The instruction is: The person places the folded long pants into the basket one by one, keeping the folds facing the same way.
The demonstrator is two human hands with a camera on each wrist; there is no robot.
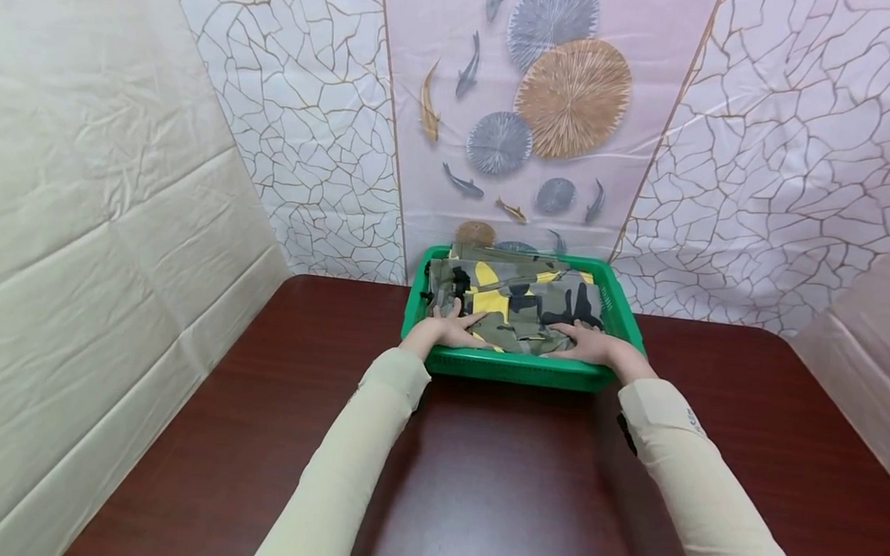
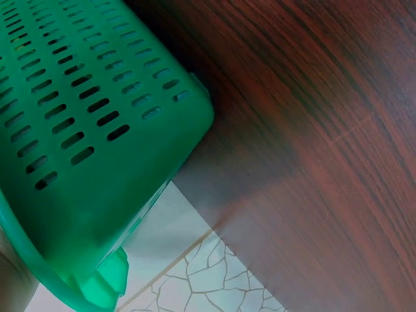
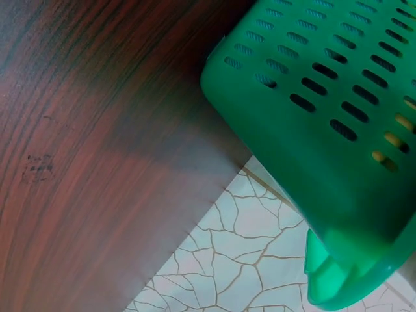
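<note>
Folded camouflage cloth [image 1: 527, 301] in grey, black and yellow lies inside a green plastic basket [image 1: 519, 369] at the far side of the table. My left hand [image 1: 454, 331] rests on the cloth's near left part, fingers spread. On the near right part lies my right hand [image 1: 588, 346], its fingers extended over the cloth. Both wrists cross the basket's near rim. In the left wrist view the slotted basket wall [image 2: 97, 140] fills the left side; the right wrist view shows slotted basket wall [image 3: 305, 123] too. The fingers are hidden in both wrist views.
The dark brown wooden table [image 1: 504, 476] extends toward me and to both sides. Behind the basket hangs a patterned wall covering [image 1: 332, 127] with crackle lines, fish and round shapes. A pale cloth wall [image 1: 108, 242] borders the table on the left.
</note>
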